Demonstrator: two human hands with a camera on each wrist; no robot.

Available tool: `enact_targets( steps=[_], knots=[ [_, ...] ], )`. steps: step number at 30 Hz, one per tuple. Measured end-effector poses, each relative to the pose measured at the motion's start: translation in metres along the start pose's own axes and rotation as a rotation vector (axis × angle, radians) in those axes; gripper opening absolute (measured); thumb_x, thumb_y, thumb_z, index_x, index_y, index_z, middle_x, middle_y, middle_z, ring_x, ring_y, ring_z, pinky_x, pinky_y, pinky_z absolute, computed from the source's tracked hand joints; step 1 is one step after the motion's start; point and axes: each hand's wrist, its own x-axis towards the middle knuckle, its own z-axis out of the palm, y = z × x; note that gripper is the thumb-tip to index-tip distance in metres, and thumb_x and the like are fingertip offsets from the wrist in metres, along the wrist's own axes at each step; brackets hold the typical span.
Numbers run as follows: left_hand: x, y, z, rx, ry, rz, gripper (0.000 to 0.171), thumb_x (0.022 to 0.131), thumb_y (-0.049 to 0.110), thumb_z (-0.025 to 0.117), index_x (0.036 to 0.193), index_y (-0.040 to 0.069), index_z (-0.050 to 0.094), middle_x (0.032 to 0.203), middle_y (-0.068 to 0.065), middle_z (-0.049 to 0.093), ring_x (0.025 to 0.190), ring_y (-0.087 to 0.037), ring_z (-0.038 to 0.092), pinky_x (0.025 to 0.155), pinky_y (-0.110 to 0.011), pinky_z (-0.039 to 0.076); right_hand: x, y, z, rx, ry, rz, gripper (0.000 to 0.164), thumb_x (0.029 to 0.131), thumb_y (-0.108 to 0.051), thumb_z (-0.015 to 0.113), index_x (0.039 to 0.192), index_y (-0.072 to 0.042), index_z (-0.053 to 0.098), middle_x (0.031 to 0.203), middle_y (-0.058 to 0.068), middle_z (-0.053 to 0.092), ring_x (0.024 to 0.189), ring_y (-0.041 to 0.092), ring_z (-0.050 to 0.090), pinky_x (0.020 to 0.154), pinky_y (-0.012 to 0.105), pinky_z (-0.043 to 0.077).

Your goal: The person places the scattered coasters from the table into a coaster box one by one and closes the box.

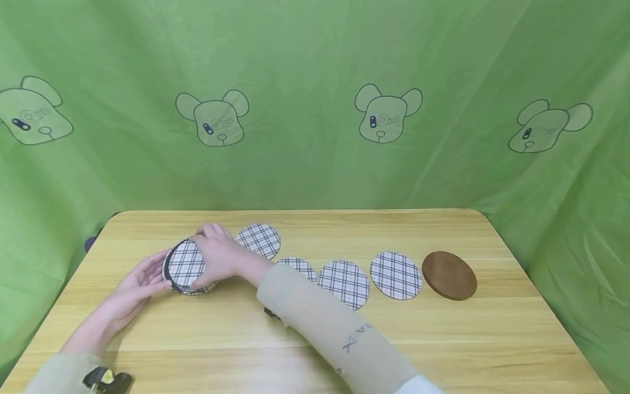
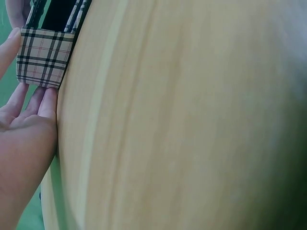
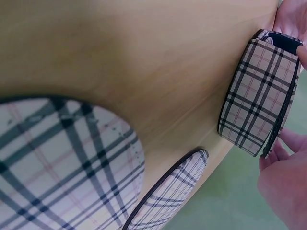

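Note:
A round plaid coaster holder with a dark inside stands at the table's left. In the left wrist view its plaid side wall faces me, with an opening beside it. My left hand holds the holder from the left, thumb on one side and fingers on the other. Over the holder lies a plaid coaster, set off to the right so a dark crescent shows. My right hand grips this coaster from the right, fingers at the far edge and thumb at the near one. The hand hides part of it.
Right of the hands lie several plaid coasters, among them a back one, a middle one and a right one. A brown round disc is at the row's right end. My right sleeve partly covers the row.

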Motion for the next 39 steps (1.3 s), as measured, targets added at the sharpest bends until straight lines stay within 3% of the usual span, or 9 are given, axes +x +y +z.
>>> enact_targets(
  steps=[25,39],
  knots=[
    [0.000,0.000,0.001,-0.028,-0.017,0.039,0.070,0.099,-0.012,0.058,0.161,0.015,0.037,0.143,0.026,0.051,0.128,0.013,0.054,0.106,-0.002,0.044,0.003,-0.005,0.007,-0.053,0.009,0.021,0.108,0.080,-0.064,0.084,0.162,-0.009,0.040,0.159,0.004,0.043,0.144,0.016,0.038,0.128,0.027,0.036],
    [0.000,0.000,0.000,-0.013,-0.010,0.026,0.072,0.099,-0.011,0.058,0.163,0.012,0.034,0.143,0.025,0.050,0.129,0.013,0.053,0.105,0.000,0.043,0.005,0.004,0.013,0.007,0.026,0.012,0.104,0.083,-0.061,0.083,0.162,-0.010,0.041,0.161,0.005,0.042,0.146,0.018,0.038,0.130,0.030,0.034]
  ],
)
